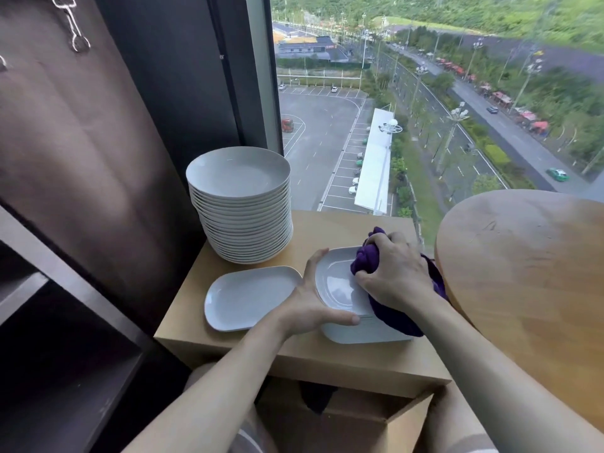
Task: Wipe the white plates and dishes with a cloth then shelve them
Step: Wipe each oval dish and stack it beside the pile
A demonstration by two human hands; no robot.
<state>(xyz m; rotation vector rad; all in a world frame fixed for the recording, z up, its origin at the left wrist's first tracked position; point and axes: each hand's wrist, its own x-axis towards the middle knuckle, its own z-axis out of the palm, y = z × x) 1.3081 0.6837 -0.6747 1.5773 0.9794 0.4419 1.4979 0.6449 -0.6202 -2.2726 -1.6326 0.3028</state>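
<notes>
A white rectangular dish (333,282) is tilted up above another white dish (359,335) on the small wooden table (313,354). My left hand (310,299) grips the tilted dish by its left edge, thumb along the near rim. My right hand (395,276) grips a bunched purple cloth (366,259) and presses it into the dish's right side. A second flat rectangular plate (251,297) lies to the left. A tall stack of round white plates (240,204) stands at the table's back left.
A round wooden tabletop (529,273) is close on the right. Dark shelving (58,322) stands at the left beside a brown curtain (72,142). An open cardboard box (359,420) sits below the table. A large window (425,93) is straight ahead.
</notes>
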